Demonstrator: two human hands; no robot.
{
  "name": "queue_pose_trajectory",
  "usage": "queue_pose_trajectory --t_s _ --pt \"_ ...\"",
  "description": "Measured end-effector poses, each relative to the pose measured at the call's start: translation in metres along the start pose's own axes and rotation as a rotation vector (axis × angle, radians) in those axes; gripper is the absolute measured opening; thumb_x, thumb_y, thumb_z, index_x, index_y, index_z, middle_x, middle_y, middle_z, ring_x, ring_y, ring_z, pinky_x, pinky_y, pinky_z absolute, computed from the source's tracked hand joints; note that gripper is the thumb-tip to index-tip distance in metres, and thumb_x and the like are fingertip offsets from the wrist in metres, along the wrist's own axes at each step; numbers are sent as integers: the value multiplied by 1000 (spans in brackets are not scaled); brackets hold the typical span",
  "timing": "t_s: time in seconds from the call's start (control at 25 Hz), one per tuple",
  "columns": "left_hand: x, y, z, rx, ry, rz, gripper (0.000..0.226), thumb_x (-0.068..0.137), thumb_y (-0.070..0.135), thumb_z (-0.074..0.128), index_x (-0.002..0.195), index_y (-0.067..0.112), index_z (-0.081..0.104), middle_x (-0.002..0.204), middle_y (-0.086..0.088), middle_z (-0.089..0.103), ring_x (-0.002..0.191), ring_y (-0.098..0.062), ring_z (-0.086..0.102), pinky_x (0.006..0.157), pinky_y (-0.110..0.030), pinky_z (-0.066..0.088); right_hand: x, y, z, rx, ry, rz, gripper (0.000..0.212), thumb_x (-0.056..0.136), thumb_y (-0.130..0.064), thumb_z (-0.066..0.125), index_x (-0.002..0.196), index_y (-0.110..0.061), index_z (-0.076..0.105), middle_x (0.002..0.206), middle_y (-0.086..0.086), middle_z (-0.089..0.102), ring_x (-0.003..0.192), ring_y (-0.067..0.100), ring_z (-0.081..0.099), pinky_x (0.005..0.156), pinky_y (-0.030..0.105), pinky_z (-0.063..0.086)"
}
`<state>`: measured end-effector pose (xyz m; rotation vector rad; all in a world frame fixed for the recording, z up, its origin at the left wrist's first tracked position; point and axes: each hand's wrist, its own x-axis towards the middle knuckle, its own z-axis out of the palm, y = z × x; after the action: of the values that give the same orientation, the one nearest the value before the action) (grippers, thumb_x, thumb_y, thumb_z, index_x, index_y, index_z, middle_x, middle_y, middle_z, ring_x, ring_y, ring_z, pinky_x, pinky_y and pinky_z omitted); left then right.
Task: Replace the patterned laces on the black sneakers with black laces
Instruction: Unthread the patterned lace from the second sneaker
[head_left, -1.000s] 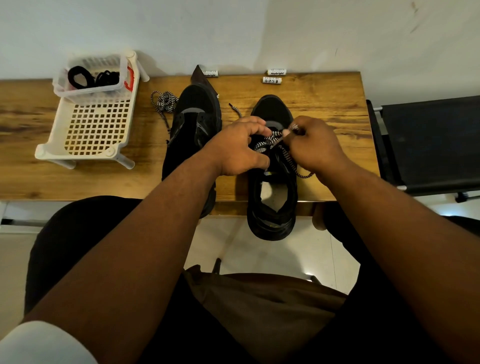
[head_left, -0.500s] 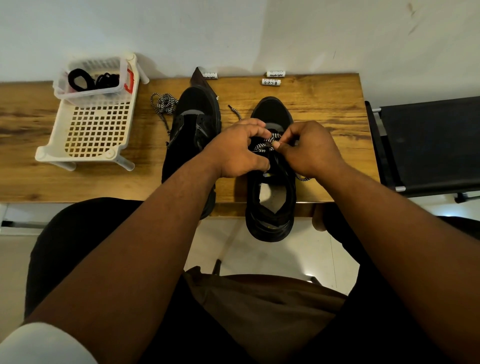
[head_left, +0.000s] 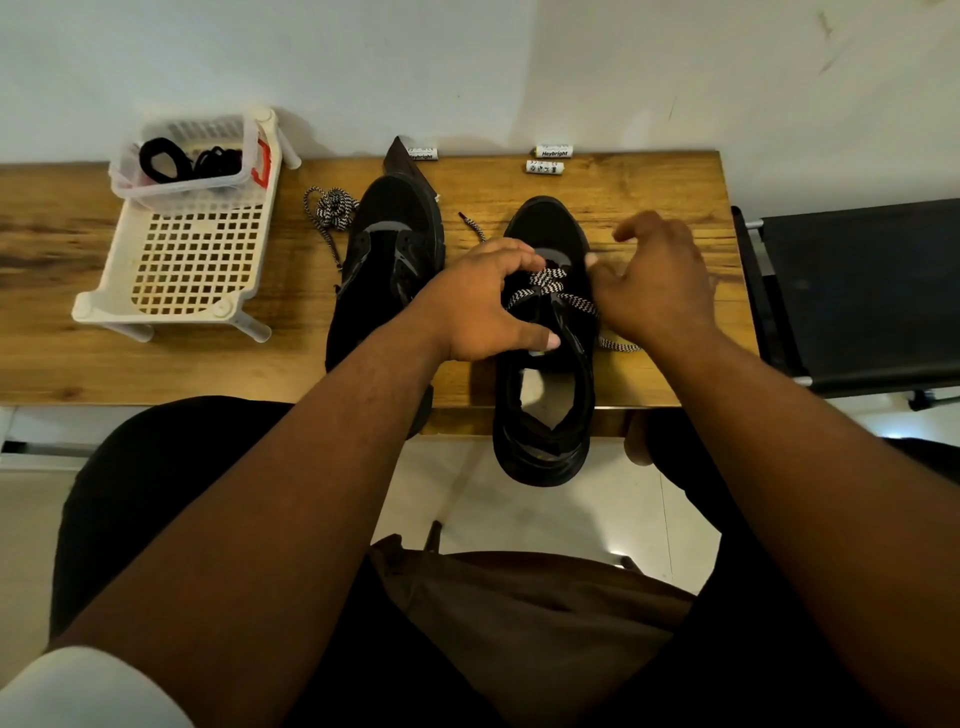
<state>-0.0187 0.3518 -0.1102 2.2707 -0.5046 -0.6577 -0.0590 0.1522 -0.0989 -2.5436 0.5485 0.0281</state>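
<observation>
Holding the right sneaker (head_left: 545, 364) with the left hand (head_left: 483, 306), the loose right hand (head_left: 654, 280) grips nothing; a hard tug on the patterned lace (head_left: 550, 291) could slide the sneaker off the bench (head_left: 665, 192)

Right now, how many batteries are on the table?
3, all along the back edge: one battery behind the left sneaker, two batteries behind the right sneaker. The left shoe may hide more.
</observation>
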Motion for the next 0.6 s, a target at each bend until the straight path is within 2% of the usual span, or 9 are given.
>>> queue_pose_trajectory --t_s 0.08,0.16,0.28,0.36,0.44,0.6 --pt "-2 3 3 54 39 -20 103 61 50 84 153 27 44 160 3 33 144 -20 39 118 -43 41 -8 -8 8 60 -2 -237 37 87 -34 72 123 -25 65 128 5 55 120 24 56 99 40 47" --pt "-4 6 5 71 65 9 91 69 39 78 153 29 45 159 -4 38 147 -21 38 118 -39 39 -15 -13 15 73 -129 -363 43 83 -25 73 126 -23 68 123 5 58 117 21 57 96 29 43" --pt "-4 7 3 -53 74 26 70 83 20 67 150 29 49 152 -2 49 136 -16 51 111 -36 47 -12 -13 12 25 -162 -376 46 83 -21 72 129 -21 69 125 6 62 117 21 58 97 29 44" --pt "-3 4 -1 -153 26 -31 67 90 4 62 153 23 47 156 -2 45 132 -12 53 102 -24 48 -7 -12 7 15 -168 -342 41 85 -17 70 126 -20 72 128 5 66 119 22 60 99 29 45" --pt "-3 1 -4 -189 -14 -52 68 90 -3 61 153 20 48 156 -4 45 128 -14 55 96 -19 48 -6 -13 6 30 -179 -338 37 86 -14 68 122 -18 74 128 4 66 119 21 60 102 30 46" --pt "-6 1 -1 -182 -1 -41 74 83 3 76 150 21 50 164 -6 31 143 -23 44 116 -37 43 -18 -16 12 -115 -138 -478 29 87 -22 67 114 -16 78 119 8 68 112 26 63 96 38 52"
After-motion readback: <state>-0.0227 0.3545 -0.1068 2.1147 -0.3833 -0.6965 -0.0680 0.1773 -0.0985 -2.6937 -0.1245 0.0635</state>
